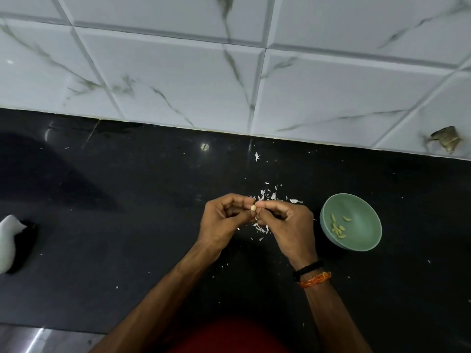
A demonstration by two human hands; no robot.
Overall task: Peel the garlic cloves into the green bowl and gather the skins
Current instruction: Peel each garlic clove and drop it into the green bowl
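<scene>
So both hands were up over the counter, meeting in the middle. Our left hand (pixel 224 220) and right hand (pixel 288 222) each had fingers curled in, pinching the same garlic clove (pixel 253 207) between the fingertips, and we'd guess that was so one side could steady it while the other picked at the skin. It looked mostly bare and pale already, though it was too small to say whether any skin still clung.

Holding it right above the skins (pixel 267 196) made sense to us, since the bits drop straight down onto the black countertop (pixel 127 225). They lay scattered under and just beyond the hands, with stray flecks further out, so the gathering part looked not yet done.

The green bowl (pixel 362 240) sat just to the right of the right hand, close enough for an easy drop, with a few peeled cloves (pixel 337 228) inside it.

Further out there was a white object (pixel 7 240) at the left edge, cut off, and the tiled wall (pixel 178 72) behind. We spotted no brands, labels or writing anywhere.
</scene>
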